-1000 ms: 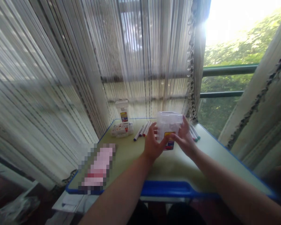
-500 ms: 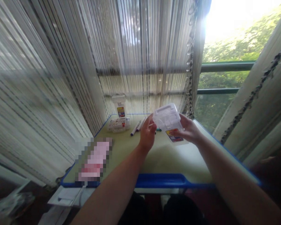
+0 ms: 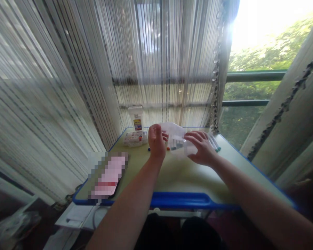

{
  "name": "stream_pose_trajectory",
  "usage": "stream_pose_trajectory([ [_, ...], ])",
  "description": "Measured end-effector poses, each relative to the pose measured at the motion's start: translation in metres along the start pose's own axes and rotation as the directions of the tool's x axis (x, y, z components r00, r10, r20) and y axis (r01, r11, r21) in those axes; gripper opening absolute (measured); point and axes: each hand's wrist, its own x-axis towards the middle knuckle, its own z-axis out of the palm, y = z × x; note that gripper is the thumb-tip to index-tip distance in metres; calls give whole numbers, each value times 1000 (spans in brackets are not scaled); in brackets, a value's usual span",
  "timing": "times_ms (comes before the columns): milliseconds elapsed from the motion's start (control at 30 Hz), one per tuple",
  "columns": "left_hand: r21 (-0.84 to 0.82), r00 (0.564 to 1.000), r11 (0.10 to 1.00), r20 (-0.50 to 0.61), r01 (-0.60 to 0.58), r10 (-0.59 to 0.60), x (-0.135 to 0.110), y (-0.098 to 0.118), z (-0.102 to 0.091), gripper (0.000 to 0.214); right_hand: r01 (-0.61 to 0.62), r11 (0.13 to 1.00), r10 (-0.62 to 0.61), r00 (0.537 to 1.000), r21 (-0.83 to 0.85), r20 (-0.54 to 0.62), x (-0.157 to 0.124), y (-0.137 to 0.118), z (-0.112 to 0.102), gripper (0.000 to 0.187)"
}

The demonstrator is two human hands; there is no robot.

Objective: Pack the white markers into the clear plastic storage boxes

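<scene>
A clear plastic box [image 3: 181, 147] is tipped on its side above the table, between my two hands. Its whitish translucent lid [image 3: 172, 129] looks swung open. My left hand [image 3: 157, 142] is closed at the lid side, thumb up. Across the box's body lies my right hand [image 3: 202, 149], gripping it between fingers and thumb. Markers with teal ends [image 3: 216, 144] rest just beyond the right hand. An orange marker end [image 3: 168, 148] and a blue marker end [image 3: 149, 149] show around the left hand; the rest of those markers is hidden.
At the back left, an upright clear container [image 3: 137, 119] with a label stands behind a lying clear case [image 3: 135, 138]. A pixelated pink phone-like object [image 3: 109, 173] with a cable lies front left. The table has a raised blue edge [image 3: 181, 199]; a string curtain hangs behind.
The box has gone from upright and closed to tipped over, with its lid apparently open. My left hand has shifted to the lid side. The right hand now lies over the box's body.
</scene>
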Motion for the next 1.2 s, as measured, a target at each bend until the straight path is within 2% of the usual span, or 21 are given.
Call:
stream_pose_trajectory([
  [67, 64, 999, 998, 36, -24, 21, 1, 1, -1, 49, 58, 998, -58, 998, -2, 11, -2, -4, 1, 57],
  [167, 118, 978, 993, 210, -31, 6, 0, -1, -2, 48, 112, 994, -112, 994, 20, 1, -7, -7, 1, 58],
  [300, 61, 897, 979, 393, 193, -201, -1, -6, 1, 49, 61, 998, -62, 995, -17, -79, -12, -6, -2, 56],
  [367, 64, 856, 959, 437, 277, -277, -1, -9, 1, 53, 31, 998, -37, 991, -48, -125, -13, -4, -2, 57],
  [400, 84, 854, 956, 434, 280, -288, 0, -11, 1, 54, 11, 998, -19, 988, -54, -151, -13, -3, -2, 60],
  [433, 127, 873, 961, 402, 244, -275, 0, -13, -1, 54, -13, 998, 3, 984, -57, -179, -13, -1, -1, 64],
  [500, 300, 949, 950, 266, 86, -170, 0, -20, -4, 49, -80, 995, 63, 969, -60, -238, -12, 4, 3, 70],
  [533, 453, 978, 891, 195, -20, -77, 0, -23, -7, 42, -115, 991, 95, 961, -62, -260, -11, 7, 4, 71],
  [567, 606, 988, 788, 152, -105, 15, -1, -27, -9, 33, -142, 988, 120, 955, -63, -273, -10, 10, 6, 71],
  [600, 716, 982, 675, 173, -175, 70, -2, -31, -10, 28, -159, 985, 135, 949, -63, -284, -10, 12, 7, 70],
  [667, 830, 947, 464, 312, -310, 75, -5, -37, -12, 28, -183, 982, 160, 940, -48, -302, -8, 15, 9, 67],
  [700, 838, 918, 390, 393, -381, 52, -6, -39, -12, 29, -198, 980, 180, 934, -28, -310, -7, 16, 9, 65],
  [767, 812, 850, 300, 526, -501, -5, -9, -42, -11, 31, -237, 971, 238, 922, 40, -306, -6, 16, 7, 59],
  [867, 787, 787, 217, 608, -578, -106, -11, -42, -10, 37, -270, 955, 293, 918, 123, -265, -7, 16, 4, 52],
  [967, 795, 776, 179, 606, -580, -175, -11, -41, -11, 34, -216, 975, 224, 948, 60, -228, -9, 17, 6, 58],
  [1067, 795, 776, 214, 603, -567, -185, -10, -41, -12, 31, -156, 988, 150, 968, -15, -201, -12, 21, 13, 66],
  [1200, 796, 768, 276, 599, -539, -226, -8, -43, -13, 31, -150, 989, 144, 972, -15, -188, -15, 28, 22, 68],
])
